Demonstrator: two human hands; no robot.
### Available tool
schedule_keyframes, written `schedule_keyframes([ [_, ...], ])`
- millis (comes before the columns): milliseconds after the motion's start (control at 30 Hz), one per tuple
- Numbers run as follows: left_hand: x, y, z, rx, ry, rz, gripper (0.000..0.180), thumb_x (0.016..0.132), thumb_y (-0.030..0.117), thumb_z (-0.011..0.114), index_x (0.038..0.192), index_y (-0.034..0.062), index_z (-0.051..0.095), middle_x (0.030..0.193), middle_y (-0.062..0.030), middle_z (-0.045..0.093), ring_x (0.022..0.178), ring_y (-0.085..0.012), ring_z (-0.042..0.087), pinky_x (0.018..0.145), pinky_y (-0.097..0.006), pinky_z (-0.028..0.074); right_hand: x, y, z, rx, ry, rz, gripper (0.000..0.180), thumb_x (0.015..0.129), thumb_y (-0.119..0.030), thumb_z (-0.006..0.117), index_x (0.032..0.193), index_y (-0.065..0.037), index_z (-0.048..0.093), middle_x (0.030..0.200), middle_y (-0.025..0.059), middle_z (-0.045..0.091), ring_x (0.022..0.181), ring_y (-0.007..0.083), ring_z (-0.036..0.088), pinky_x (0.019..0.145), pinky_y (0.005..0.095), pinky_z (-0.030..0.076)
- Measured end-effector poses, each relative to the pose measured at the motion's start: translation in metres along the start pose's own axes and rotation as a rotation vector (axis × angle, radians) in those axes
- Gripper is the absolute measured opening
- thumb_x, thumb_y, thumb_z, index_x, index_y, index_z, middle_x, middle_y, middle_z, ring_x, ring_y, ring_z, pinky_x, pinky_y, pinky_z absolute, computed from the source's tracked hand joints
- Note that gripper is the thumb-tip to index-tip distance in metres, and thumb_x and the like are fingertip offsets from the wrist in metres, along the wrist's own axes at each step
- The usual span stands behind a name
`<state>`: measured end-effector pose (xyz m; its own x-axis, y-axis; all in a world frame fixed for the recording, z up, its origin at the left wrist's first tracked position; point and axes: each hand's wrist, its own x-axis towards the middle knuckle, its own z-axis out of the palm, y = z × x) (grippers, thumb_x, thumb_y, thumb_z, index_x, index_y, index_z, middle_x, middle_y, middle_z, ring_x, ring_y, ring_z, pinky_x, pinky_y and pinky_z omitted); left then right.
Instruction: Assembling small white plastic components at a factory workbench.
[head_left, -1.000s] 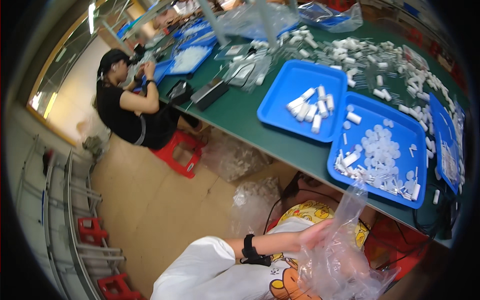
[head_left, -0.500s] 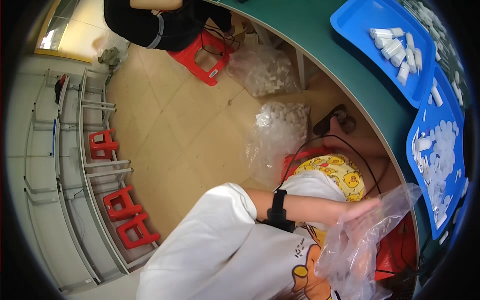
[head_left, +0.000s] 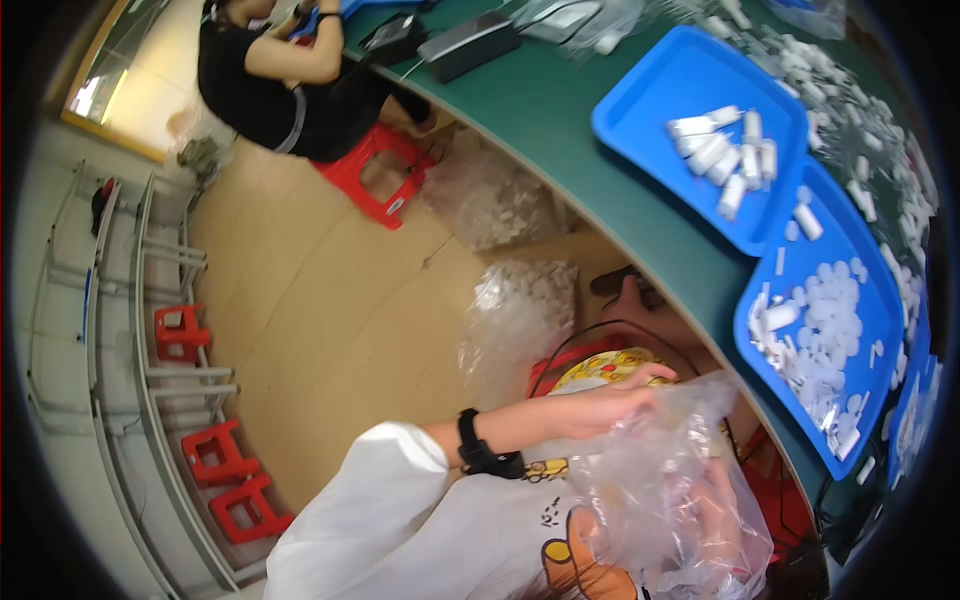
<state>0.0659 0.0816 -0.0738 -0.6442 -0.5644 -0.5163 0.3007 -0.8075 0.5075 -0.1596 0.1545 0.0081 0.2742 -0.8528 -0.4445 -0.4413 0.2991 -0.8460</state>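
Observation:
A clear plastic bag (head_left: 640, 470) hangs crumpled over my lap, in front of my white printed shirt. My left hand (head_left: 610, 402), with a black band on the wrist, is closed on the bag's upper edge. Lower down, my right hand (head_left: 715, 510) shows blurred through the plastic; whether it is inside or behind the bag I cannot tell, and its grip is unclear. Beside the bag, on the table, a blue tray (head_left: 745, 310) holds white discs and small white cylinders. Another blue tray (head_left: 630, 120) behind it carries several white cylinders.
The green table (head_left: 590, 200) curves along my right, with loose white pieces beyond the trays. A black box-shaped device (head_left: 465, 48) lies near its far end. Bags of white parts (head_left: 545, 290) stand on the floor. A person in black (head_left: 260, 90) sits on a red stool (head_left: 375, 180).
The view has swung, bringing more of the table and the seated person into sight. My left hand has bent its fingers onto the bag edge, and my right hand now shows through the spread plastic.

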Motion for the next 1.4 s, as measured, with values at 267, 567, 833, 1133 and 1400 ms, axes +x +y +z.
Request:
schedule_keyframes([
  [267,-0.037,0.037,-0.029,-0.162,0.595,-0.022,0.026,0.093,0.031,0.046,0.100,0.0093,0.057,0.074,0.0035,0.053,0.064,-0.0112,0.052,0.064,-0.027,0.047,-0.029,-0.022,-0.076,-0.233,0.254,-0.334,0.016,0.073,0.000,0.064,0.088,0.001,0.066,0.090,0.0113,0.062,0.079,0.0224,0.061,0.068,0.0304,0.049],
  [567,-0.059,0.047,-0.047,0.162,0.266,0.002,0.038,0.088,0.027,0.056,0.119,0.0044,0.052,0.109,-0.0048,0.054,0.102,-0.0166,0.049,0.089,-0.032,0.040,0.007,-0.052,-0.131,-0.209,1.053,-0.233,0.031,0.081,-0.003,0.063,0.110,0.005,0.056,0.094,0.0132,0.058,0.078,0.0188,0.057,0.070,0.0281,0.047],
  [833,-0.063,0.032,-0.099,0.778,-0.432,-0.044,0.062,0.074,0.015,0.073,0.129,0.0035,0.047,0.142,-0.0094,0.033,0.129,-0.0215,0.033,0.107,-0.035,0.026,0.003,-0.067,-0.102,-0.318,0.852,-0.448,0.042,0.077,-0.013,0.070,0.112,0.004,0.054,0.102,0.0181,0.058,0.096,0.0324,0.056,0.086,0.0383,0.043],
  [1133,-0.062,0.044,-0.007,0.415,-0.454,0.107,0.087,0.074,0.020,0.074,0.144,0.0056,0.023,0.149,-0.0116,0.022,0.133,-0.0228,0.028,0.109,-0.036,0.023,0.000,-0.055,-0.008,-0.166,-0.225,-0.642,0.047,0.081,-0.004,0.055,0.126,-0.001,0.042,0.132,0.0187,0.041,0.122,0.0345,0.040,0.103,0.0378,0.034],
  [1400,-0.041,0.036,-0.009,0.743,-0.508,0.162,0.070,0.077,0.031,0.070,0.133,0.0004,0.041,0.127,-0.0099,0.050,0.117,-0.0144,0.047,0.101,-0.028,0.037,-0.002,-0.077,-0.001,-0.209,0.154,-0.820,0.042,0.078,0.000,0.058,0.119,0.002,0.051,0.117,0.0187,0.052,0.109,0.0340,0.051,0.094,0.0375,0.042],
])
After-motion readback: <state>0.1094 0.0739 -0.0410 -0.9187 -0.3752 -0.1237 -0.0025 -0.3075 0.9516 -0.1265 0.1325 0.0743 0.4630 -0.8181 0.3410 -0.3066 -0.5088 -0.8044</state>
